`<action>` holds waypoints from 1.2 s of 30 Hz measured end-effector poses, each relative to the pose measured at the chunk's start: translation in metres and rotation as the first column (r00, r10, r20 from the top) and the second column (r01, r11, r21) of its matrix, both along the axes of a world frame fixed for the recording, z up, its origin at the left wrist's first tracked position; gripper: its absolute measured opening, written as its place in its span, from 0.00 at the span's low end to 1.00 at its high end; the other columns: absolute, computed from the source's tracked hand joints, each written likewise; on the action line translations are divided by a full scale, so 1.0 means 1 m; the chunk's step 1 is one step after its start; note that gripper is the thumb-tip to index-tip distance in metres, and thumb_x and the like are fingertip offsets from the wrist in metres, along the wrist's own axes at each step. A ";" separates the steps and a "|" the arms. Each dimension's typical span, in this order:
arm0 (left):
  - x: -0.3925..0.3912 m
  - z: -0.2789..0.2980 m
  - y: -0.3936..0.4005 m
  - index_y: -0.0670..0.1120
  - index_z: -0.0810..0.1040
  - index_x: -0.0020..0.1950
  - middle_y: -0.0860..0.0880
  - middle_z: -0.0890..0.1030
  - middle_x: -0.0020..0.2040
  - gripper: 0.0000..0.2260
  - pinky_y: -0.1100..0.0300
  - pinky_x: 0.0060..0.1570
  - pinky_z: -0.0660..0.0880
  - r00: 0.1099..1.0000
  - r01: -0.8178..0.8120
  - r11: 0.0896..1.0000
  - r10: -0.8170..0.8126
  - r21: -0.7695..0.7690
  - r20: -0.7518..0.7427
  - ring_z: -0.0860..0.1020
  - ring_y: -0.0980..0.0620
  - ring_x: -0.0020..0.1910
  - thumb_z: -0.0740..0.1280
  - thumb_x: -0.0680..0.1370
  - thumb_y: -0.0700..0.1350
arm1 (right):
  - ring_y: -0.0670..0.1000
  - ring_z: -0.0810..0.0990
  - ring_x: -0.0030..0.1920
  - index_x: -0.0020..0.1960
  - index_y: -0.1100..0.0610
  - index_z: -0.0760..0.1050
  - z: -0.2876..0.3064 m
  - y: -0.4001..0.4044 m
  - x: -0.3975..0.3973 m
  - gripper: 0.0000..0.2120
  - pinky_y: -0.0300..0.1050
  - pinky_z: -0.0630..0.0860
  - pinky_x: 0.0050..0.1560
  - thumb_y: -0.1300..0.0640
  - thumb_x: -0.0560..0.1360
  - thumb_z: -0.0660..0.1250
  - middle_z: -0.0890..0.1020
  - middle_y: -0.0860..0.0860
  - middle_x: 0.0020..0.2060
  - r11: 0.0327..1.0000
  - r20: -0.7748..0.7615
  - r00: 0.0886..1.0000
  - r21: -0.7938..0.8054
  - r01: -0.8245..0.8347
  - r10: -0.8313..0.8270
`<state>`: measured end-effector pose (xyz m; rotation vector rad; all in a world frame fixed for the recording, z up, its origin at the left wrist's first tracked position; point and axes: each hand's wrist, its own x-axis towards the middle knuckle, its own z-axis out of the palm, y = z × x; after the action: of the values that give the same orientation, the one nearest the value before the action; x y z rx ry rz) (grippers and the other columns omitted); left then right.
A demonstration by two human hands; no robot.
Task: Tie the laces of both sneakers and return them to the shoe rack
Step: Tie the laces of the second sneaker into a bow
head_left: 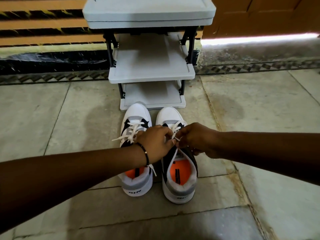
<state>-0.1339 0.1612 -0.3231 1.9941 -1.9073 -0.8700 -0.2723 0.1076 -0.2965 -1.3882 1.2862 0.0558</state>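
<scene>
A floor (69, 104) of large pale grey stone tiles, stained with darker patches, fills the lower view. A patterned zigzag border strip (259, 66) runs across it near the back. Behind, a wall (43, 23) shows horizontal orange and dark bands. At right, a brown door (268, 14) lets a bright strip of light (259, 39) in beneath it.

We see a dim, soft picture with muted colours. A blown-out strip of glare (256, 39) burns under the door (259, 14) at upper right. Wide-angle bending curves the floor (52, 104) edges, and the near forearms blur darkly.
</scene>
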 end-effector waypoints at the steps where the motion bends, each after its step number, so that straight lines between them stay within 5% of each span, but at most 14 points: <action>1: -0.002 -0.003 -0.003 0.47 0.75 0.56 0.46 0.79 0.56 0.12 0.56 0.53 0.71 0.998 -0.039 0.999 0.040 0.018 -0.057 0.76 0.47 0.54 0.64 0.75 0.48 | 0.48 0.70 0.28 0.50 0.64 0.79 -0.002 0.000 0.002 0.09 0.37 0.65 0.24 0.67 0.71 0.67 0.76 0.55 0.34 0.999 0.011 0.999 0.015 0.035 -0.036; 7: 0.001 -0.009 -0.006 0.50 0.76 0.42 0.44 0.81 0.40 0.04 0.53 0.51 0.76 0.927 -0.196 0.980 0.194 0.025 -0.323 0.80 0.46 0.44 0.68 0.72 0.41 | 0.51 0.74 0.34 0.49 0.64 0.79 0.000 -0.003 0.002 0.07 0.41 0.71 0.30 0.64 0.72 0.66 0.77 0.55 0.35 0.996 0.096 0.992 0.031 0.078 -0.081; 9: 0.002 -0.003 -0.001 0.50 0.76 0.47 0.46 0.79 0.38 0.07 0.59 0.48 0.75 0.918 -0.167 0.986 0.150 -0.017 -0.368 0.78 0.49 0.40 0.68 0.72 0.39 | 0.50 0.73 0.33 0.48 0.62 0.79 0.005 -0.003 0.001 0.07 0.40 0.71 0.29 0.60 0.73 0.66 0.78 0.54 0.35 0.997 0.133 0.990 0.055 0.050 -0.057; 13: 0.002 0.011 0.007 0.50 0.74 0.54 0.47 0.80 0.42 0.13 0.59 0.47 0.75 0.951 -0.005 0.993 -0.031 -0.115 -0.308 0.77 0.50 0.41 0.67 0.71 0.38 | 0.48 0.71 0.29 0.53 0.66 0.76 0.010 -0.006 0.001 0.14 0.38 0.68 0.27 0.55 0.75 0.64 0.76 0.53 0.31 0.999 0.179 0.984 0.030 0.019 -0.025; 21: 0.006 0.021 0.008 0.52 0.66 0.63 0.52 0.79 0.37 0.21 0.59 0.47 0.74 0.955 0.028 0.997 -0.050 -0.079 -0.292 0.77 0.56 0.38 0.67 0.73 0.41 | 0.49 0.73 0.28 0.44 0.61 0.78 0.023 -0.007 0.001 0.11 0.41 0.68 0.28 0.56 0.77 0.61 0.78 0.54 0.29 0.991 0.088 0.991 -0.098 -0.096 0.104; 29: 0.014 0.030 0.000 0.49 0.75 0.43 0.50 0.81 0.36 0.01 0.57 0.46 0.74 0.987 0.025 0.999 -0.031 -0.044 -0.156 0.78 0.50 0.39 0.64 0.75 0.45 | 0.48 0.73 0.28 0.40 0.64 0.80 0.026 -0.001 0.005 0.12 0.41 0.65 0.27 0.56 0.73 0.64 0.80 0.53 0.28 0.969 0.063 0.987 -0.210 -0.132 0.148; 32: 0.018 0.031 0.003 0.53 0.72 0.36 0.51 0.78 0.39 0.07 0.57 0.48 0.73 0.993 0.045 0.992 -0.057 -0.115 -0.105 0.76 0.51 0.42 0.65 0.74 0.48 | 0.48 0.74 0.26 0.45 0.68 0.79 0.027 -0.005 0.005 0.12 0.40 0.66 0.26 0.58 0.74 0.63 0.81 0.53 0.27 0.979 0.103 0.994 -0.205 -0.019 0.040; 36: 0.020 0.031 0.007 0.54 0.74 0.36 0.49 0.79 0.46 0.06 0.56 0.54 0.72 0.970 0.077 0.981 -0.115 -0.179 -0.216 0.76 0.52 0.48 0.64 0.73 0.50 | 0.48 0.73 0.30 0.47 0.67 0.80 0.029 -0.008 0.001 0.13 0.40 0.65 0.29 0.57 0.74 0.64 0.81 0.54 0.29 0.977 0.101 0.995 -0.212 0.004 0.018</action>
<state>-0.1143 0.1682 -0.2921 1.6421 -1.8918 -0.8843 -0.2711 0.0995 -0.2676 -1.5568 1.2286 -0.1501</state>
